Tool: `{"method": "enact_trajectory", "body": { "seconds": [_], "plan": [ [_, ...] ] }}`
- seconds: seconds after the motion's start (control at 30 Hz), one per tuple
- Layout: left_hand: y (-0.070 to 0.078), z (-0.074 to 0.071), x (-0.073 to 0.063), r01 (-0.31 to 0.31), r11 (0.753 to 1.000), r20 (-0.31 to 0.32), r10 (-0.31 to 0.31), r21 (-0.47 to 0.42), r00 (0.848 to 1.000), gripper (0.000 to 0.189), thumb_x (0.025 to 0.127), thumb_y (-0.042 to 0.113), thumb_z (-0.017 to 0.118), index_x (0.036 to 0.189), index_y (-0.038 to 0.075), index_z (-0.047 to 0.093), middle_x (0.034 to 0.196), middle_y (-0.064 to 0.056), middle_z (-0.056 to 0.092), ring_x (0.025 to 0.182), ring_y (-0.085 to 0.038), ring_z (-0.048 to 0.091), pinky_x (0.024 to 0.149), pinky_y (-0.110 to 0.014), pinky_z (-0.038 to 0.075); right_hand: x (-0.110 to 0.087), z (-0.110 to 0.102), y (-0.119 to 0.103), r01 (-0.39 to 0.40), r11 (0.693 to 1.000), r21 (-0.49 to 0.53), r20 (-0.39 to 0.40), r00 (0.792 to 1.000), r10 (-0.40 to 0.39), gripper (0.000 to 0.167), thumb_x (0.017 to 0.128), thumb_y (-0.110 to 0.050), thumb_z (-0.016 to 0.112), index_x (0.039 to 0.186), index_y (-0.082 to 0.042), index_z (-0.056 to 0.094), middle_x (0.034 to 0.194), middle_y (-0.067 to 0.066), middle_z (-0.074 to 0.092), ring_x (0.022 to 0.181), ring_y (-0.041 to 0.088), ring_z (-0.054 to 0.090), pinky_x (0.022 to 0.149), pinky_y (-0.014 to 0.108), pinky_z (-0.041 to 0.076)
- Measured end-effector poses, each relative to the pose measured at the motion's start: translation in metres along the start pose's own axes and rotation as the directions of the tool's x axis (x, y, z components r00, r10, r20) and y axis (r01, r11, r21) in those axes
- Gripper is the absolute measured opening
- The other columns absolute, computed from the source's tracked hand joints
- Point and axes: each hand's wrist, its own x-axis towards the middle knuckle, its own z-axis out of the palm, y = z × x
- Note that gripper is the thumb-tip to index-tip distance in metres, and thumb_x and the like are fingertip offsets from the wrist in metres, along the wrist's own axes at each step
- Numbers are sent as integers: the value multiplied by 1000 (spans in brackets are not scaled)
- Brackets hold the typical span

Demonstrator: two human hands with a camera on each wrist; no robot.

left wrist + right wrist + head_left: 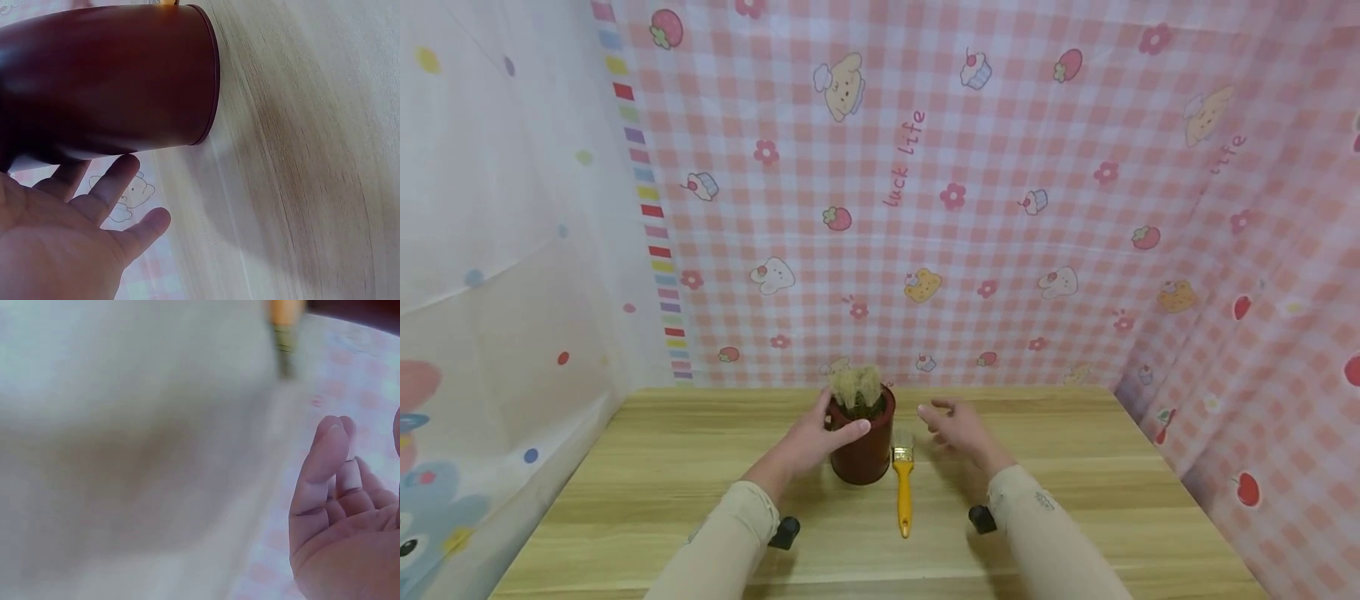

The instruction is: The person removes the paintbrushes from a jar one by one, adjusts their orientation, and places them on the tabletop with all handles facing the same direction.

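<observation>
A dark red-brown cylindrical pot (860, 460) stands upright on the wooden table, with pale bristly tufts (856, 385) sticking up out of its mouth. My left hand (808, 435) holds the pot from the left, the thumb across its front near the rim and fingers along its far left side. In the left wrist view some fingertips (128, 164) meet the pot's wall while the little finger stands apart. Just right of the pot lies a paintbrush (904, 492) with a yellow handle, bristles pointing away from me. My right hand (958, 429) hovers beyond it to the right, holding nothing, fingers loosely bent.
Light wooden tabletop (1075, 500) spreads around both hands. A pink checked curtain (1000, 250) hangs behind the table's far edge and along the right. A white patterned curtain (497, 250) hangs at the left. Small black pieces (785, 533) show by both wrists.
</observation>
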Motion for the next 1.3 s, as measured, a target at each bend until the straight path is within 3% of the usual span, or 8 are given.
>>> {"method": "enact_trajectory", "body": {
  "seconds": [0.1, 0.2, 0.33, 0.47, 0.7, 0.97, 1.1, 1.3],
  "plan": [
    [-1, 0, 0, 4, 1000, -1, -4, 0, 1000, 120, 90, 75, 70, 175, 23, 3, 176, -20, 28, 159, -46, 35, 126, -67, 33, 3, -9, -20, 58, 998, 10, 8, 998, -58, 64, 109, -42, 62, 160, -5, 47, 138, 26, 69, 116, 40, 70, 97, 54, 60],
    [-1, -1, 0, -1, 1000, 2, 1, -8, 1000, 120, 91, 74, 71, 175, 23, 2, 176, -20, 28, 159, -45, 35, 126, -66, 33, 4, -14, -42, 138, 990, 9, 21, 990, -138, 60, 107, -37, 68, 159, -14, 51, 141, 21, 69, 121, 37, 70, 102, 56, 58],
    [0, -1, 0, -8, 1000, 8, 8, -19, 1000, 120, 91, 74, 70, 175, 23, 1, 176, -20, 28, 159, -45, 36, 126, -67, 34, 2, -12, -67, 222, 975, -13, 66, 973, -221, 66, 99, -33, 79, 159, -22, 53, 136, 10, 74, 124, 30, 71, 106, 56, 57],
    [0, -2, 0, -22, 999, 12, 22, -29, 1000, 119, 92, 73, 71, 175, 24, 1, 171, -19, 38, 157, -44, 39, 125, -67, 35, -2, -2, -81, 261, 965, -32, 120, 959, -255, 75, 94, -31, 86, 159, -22, 51, 125, 3, 79, 115, 25, 75, 103, 51, 60],
    [0, -3, 0, -29, 999, 26, 30, -34, 999, 121, 92, 73, 70, 175, 19, 1, 160, -20, 50, 155, -44, 42, 123, -67, 37, -1, 18, -89, 299, 939, -172, 89, 954, -287, 78, 90, -26, 89, 159, -21, 53, 116, 2, 77, 101, 19, 72, 87, 40, 63],
    [0, -3, 0, -41, 998, 37, 43, -50, 998, 118, 94, 71, 70, 175, 20, 1, 137, -11, 63, 148, -39, 51, 121, -64, 41, 1, 31, -92, 331, 893, -305, 63, 943, -328, 83, 90, -32, 90, 161, -21, 49, 119, 3, 78, 99, 18, 70, 88, 43, 62],
    [-1, -3, 2, -46, 997, 38, 48, -56, 998, 117, 93, 72, 70, 175, 23, 1, 140, -11, 62, 147, -39, 51, 121, -63, 42, 1, 34, -92, 333, 897, -290, 55, 942, -331, 80, 90, -26, 89, 160, -24, 50, 119, 6, 77, 91, 16, 71, 80, 38, 62],
    [-4, -3, 5, -29, 997, 37, 32, -68, 999, 117, 92, 73, 71, 175, 28, 3, 143, -12, 61, 148, -37, 51, 122, -63, 41, 1, 33, -94, 369, 903, -220, 111, 929, -352, 83, 92, -13, 86, 164, -24, 45, 88, 1, 74, 69, 14, 62, 68, 31, 54]
  ]
}}
